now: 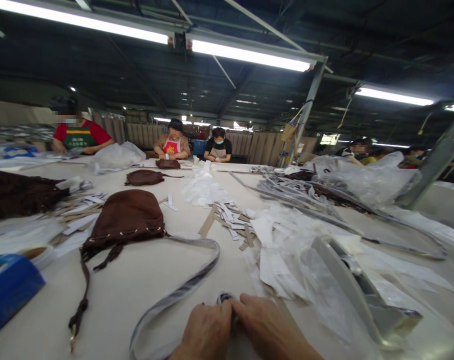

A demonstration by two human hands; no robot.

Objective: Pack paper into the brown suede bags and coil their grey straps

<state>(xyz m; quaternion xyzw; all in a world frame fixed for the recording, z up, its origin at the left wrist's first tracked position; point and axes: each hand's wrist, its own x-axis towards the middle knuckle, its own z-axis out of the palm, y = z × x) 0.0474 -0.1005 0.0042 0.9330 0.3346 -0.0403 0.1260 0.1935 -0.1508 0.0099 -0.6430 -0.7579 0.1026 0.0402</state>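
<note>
Low in the middle of the view, my left hand point(207, 327) and my right hand point(266, 322) meet with fingertips pinched together. Between them is part of a bag strap point(195, 281) in a greyish plastic wrap; a short loop of it shows above my fingers. The strap curves left and back up to a dark brown drawstring bag point(131, 212), which lies on the table ahead and left of my hands. From the bag's left side hangs a thin brown strap with a metal clip point(72, 336). My palms and what lies under them are hidden.
A blue tape dispenser point(15, 290) stands at left, a grey dispenser point(362, 295) at right. White wrapping sheets point(274, 250) and card strips point(230, 220) lie ahead. More brown bags point(142, 177) and plastic-wrapped straps point(298, 192) are farther off. Several people work across the table.
</note>
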